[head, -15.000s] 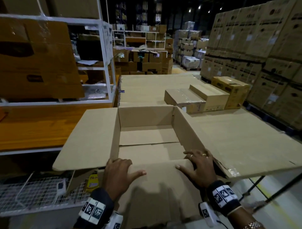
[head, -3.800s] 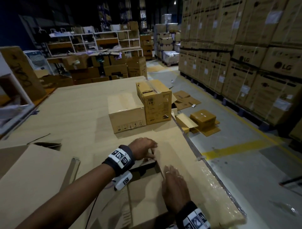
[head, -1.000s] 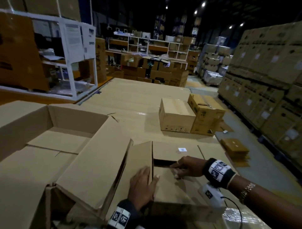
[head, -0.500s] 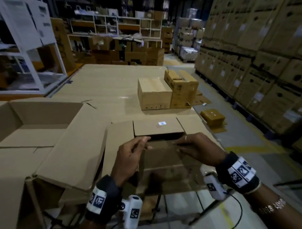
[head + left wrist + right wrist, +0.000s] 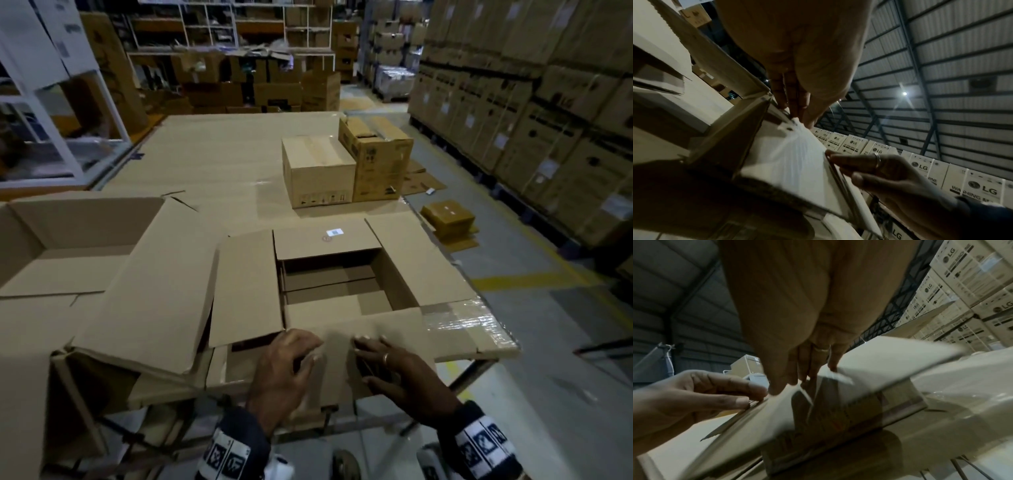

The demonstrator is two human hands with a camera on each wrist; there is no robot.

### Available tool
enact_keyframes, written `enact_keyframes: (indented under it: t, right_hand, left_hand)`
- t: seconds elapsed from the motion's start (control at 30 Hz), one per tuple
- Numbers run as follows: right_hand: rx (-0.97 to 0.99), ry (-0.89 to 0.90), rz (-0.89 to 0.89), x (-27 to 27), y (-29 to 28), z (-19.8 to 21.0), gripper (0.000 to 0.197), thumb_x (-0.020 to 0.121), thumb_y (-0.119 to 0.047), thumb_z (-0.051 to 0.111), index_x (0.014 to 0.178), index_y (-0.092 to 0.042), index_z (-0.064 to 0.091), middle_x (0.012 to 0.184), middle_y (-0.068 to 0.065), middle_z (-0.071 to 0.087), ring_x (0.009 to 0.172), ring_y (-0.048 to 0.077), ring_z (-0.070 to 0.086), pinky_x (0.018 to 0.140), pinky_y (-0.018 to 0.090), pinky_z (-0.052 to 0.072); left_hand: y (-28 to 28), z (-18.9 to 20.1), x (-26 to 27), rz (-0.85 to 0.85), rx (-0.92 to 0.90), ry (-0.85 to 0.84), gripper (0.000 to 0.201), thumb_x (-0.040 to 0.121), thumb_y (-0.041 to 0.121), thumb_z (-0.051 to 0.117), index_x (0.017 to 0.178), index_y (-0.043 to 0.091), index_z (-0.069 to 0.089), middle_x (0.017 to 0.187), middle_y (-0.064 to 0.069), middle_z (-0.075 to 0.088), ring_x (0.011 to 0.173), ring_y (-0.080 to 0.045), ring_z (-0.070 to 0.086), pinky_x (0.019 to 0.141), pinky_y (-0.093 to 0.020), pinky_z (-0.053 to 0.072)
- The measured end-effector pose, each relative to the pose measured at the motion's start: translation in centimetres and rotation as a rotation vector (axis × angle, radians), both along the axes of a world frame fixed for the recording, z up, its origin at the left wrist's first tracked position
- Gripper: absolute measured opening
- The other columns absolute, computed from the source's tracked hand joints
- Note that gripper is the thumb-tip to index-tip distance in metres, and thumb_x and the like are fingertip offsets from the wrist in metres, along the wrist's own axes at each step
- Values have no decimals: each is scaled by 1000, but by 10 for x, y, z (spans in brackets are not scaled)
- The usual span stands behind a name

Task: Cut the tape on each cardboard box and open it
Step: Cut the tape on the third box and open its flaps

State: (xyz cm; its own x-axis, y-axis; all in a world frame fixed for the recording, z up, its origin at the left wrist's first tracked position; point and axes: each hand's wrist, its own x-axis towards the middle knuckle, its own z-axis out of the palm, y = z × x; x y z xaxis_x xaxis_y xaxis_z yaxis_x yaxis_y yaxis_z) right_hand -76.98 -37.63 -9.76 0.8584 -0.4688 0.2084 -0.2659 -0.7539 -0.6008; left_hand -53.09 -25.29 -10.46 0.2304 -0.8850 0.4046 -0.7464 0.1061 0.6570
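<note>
My left hand (image 5: 286, 368) and right hand (image 5: 397, 371) both press down on the near flap (image 5: 337, 342) of the small box (image 5: 334, 284) at the lower middle of the frame, fingers fairly straight and spread, gripping nothing. I push this flap outward so it folds over the table (image 5: 219, 161) edge and stays out of the opening. The other three flaps already lie splayed flat, so this box looks open. At the left of the frame the large box (image 5: 78, 246) sits open too. Two sealed boxes (image 5: 320, 168) stand side by side at upper middle, probably next.
</note>
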Motion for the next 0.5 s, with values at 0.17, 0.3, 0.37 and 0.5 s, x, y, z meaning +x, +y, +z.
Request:
enact_keyframes:
  t: [0.17, 0.3, 0.37, 0.5]
  right_hand:
    - [-85, -84, -42, 25, -24, -9, 44, 99, -23, 58, 142, -23, 56, 155, -10, 44, 144, 5, 39, 123, 26, 20]
    - [-147, -66, -71, 45, -41, -14, 45, 98, -32, 53, 141, -17, 58, 146, -1, 56, 134, 13, 51, 118, 40, 33]
    - [-93, -58, -113, 53, -46, -11, 44, 97, -39, 52, 135, -19, 62, 132, 0, 66, 120, 17, 59, 106, 43, 45]
    - [-21, 3, -164, 65, -54, -9, 42, 92, -41, 52, 125, -23, 70, 115, -3, 72, 104, 15, 63, 93, 43, 48]
  left_hand:
    - [-21, 3, -1, 0, 72, -153, 43, 79, 24, 70, 122, 29, 69, 125, 11, 60, 118, -9, 52, 99, -29, 43]
    - [-39, -2, -3, 0, 168, -163, 52, 84, 35, 72, 134, 31, 60, 135, 13, 57, 124, -6, 48, 107, -27, 34]
    - [-47, -9, -3, 15, 176, -164, 45, 87, 46, 64, 129, 30, 63, 125, 12, 64, 115, -9, 54, 102, -25, 31]
    - [-58, -11, -7, 100, 133, -145, 31, 92, 46, 45, 106, 28, 67, 101, 12, 70, 97, -13, 62, 90, -25, 28]
